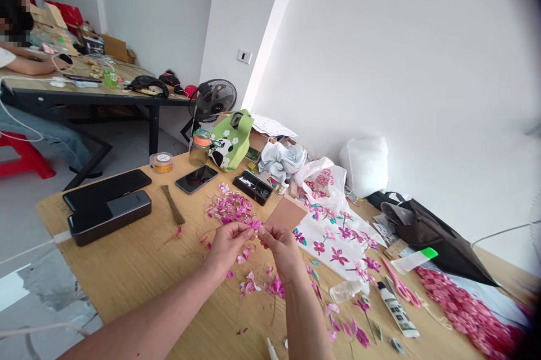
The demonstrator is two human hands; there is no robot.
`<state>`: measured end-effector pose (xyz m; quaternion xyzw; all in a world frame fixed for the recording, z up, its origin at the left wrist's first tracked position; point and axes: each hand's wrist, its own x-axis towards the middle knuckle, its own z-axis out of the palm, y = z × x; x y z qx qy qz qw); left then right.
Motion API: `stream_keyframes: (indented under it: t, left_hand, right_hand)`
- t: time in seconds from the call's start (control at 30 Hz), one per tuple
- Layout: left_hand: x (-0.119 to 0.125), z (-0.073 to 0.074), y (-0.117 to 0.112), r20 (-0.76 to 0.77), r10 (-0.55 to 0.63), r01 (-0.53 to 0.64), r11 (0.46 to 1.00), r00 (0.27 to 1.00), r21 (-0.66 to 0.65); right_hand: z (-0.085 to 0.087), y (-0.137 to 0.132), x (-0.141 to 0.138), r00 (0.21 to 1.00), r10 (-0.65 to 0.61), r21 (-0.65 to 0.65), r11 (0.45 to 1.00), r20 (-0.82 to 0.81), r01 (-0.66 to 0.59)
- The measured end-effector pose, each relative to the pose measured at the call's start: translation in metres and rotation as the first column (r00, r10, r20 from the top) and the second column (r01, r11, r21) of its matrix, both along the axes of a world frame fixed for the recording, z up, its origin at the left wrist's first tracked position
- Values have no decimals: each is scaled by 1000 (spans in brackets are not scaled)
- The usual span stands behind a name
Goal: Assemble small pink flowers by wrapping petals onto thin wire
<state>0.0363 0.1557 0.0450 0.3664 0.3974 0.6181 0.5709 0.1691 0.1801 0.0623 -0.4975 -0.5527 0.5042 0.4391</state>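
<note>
My left hand and my right hand meet over the wooden table, their fingertips pinched together on a small pink petal piece. Just beyond the fingers lies a heap of pink petals. More loose pink petals are scattered under and in front of both hands. A brown card lies right behind my right hand.
A phone, two dark flat cases, a wire spool, a glass jar and a green panda bag stand at the back left. To the right lie a flower-covered white sheet, pink scissors, a glue tube and a dark bag. Another person sits at the far table.
</note>
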Motion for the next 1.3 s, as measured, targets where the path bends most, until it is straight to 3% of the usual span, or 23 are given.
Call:
stream_keyframes:
  t: [0.13, 0.53, 1.3]
  left_hand:
    - [0, -4, 1, 7, -38, 38, 999, 999, 8]
    - [0, -10, 5, 27, 47, -46, 999, 999, -17]
    - [-1, -14, 7, -61, 68, -68, 998, 996, -4]
  right_hand:
    - [0, 0, 0, 1000, -5, -30, 1000, -30, 4]
    - [-2, -2, -1, 990, 23, -108, 993, -141, -38]
    - [3, -3, 1, 993, 18, -120, 992, -117, -32]
